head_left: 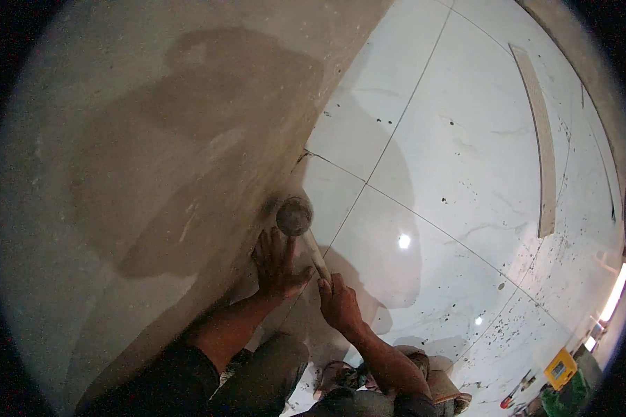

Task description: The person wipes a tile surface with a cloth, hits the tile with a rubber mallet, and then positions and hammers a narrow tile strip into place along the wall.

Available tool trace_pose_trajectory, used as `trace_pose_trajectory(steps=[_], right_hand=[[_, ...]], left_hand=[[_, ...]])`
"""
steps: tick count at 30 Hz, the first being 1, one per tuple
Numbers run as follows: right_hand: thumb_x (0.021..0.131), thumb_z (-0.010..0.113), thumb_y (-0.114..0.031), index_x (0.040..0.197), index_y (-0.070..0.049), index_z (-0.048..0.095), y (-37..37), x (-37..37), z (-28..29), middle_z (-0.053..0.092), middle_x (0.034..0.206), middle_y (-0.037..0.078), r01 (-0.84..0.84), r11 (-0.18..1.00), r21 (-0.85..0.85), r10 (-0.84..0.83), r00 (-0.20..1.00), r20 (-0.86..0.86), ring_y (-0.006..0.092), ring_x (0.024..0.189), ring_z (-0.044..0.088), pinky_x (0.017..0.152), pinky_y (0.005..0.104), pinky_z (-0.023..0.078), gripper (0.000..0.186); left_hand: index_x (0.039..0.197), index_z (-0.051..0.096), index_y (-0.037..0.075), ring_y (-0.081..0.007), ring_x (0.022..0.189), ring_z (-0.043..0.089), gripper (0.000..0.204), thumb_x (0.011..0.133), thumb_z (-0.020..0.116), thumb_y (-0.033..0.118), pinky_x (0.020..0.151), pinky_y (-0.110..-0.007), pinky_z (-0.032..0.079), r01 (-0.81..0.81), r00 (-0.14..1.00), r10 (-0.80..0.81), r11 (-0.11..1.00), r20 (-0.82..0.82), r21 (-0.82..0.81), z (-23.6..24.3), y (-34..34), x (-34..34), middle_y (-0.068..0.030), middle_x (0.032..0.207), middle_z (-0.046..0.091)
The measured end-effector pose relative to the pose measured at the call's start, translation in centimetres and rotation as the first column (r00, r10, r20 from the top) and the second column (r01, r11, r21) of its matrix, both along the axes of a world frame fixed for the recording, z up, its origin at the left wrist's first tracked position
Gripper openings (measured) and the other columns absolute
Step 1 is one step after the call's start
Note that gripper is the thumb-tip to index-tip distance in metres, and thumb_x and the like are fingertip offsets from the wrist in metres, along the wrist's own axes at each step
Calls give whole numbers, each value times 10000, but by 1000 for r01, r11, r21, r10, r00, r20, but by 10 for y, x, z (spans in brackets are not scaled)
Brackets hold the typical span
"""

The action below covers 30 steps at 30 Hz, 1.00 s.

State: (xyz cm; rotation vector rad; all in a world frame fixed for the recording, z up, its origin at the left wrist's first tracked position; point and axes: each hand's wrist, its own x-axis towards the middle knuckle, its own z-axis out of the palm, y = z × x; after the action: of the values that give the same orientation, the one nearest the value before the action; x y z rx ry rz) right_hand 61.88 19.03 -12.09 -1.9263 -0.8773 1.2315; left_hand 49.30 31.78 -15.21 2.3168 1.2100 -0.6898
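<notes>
The mallet (294, 216) is at the far end of the left hand (279, 270), its dark, rounded head just beyond or over those fingertips. The left fingers are slightly spread, palm down beside the plain brown wall (139, 160); contact underneath cannot be told. The right hand (339, 304) has its fingers wrapped round the pale, straight handle. Right of the wall, glossy white tiles (459, 174) carry dark specks and faint veining.

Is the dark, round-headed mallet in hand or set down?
In hand: the right hand grips the mallet by its pale wooden handle. Whether its head touches anything, I cannot tell.
</notes>
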Motion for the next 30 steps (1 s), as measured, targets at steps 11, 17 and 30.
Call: trace_pose_trajectory(steps=[11, 17, 30], right_hand=[[1003, 349, -462, 959, -14, 491, 19, 32, -4, 530, 598, 155, 154, 986, -63, -161, 978, -132, 320, 509, 553, 473, 442, 419, 472], [941, 350, -646, 767, -57, 516, 61, 133, 5, 446, 541, 16, 301, 930, -211, -355, 885, -300, 115, 419, 432, 388, 291, 373, 636], [881, 394, -722, 804, -72, 495, 86, 221, 25, 432, 523, 4, -30, 916, -400, -71, 969, -235, 99, 373, 398, 340, 281, 377, 662]], left_hand=[[1510, 168, 149, -493, 1413, -24, 1009, 776, 367, 811, 1041, -718, 56, 31, 999, -32, 999, 29, 40, -31, -9, -18, -248, 1553, 28], [1514, 167, 155, -488, 1415, -23, 1021, 771, 318, 839, 1038, -721, 53, 34, 998, -40, 990, 44, 136, -39, -13, -27, -242, 1556, 9], [1505, 151, 202, -546, 1381, 67, 909, 817, 411, 736, 1001, -738, 122, 44, 939, -138, 957, 314, 287, -54, -17, -34, -275, 1536, 73]])
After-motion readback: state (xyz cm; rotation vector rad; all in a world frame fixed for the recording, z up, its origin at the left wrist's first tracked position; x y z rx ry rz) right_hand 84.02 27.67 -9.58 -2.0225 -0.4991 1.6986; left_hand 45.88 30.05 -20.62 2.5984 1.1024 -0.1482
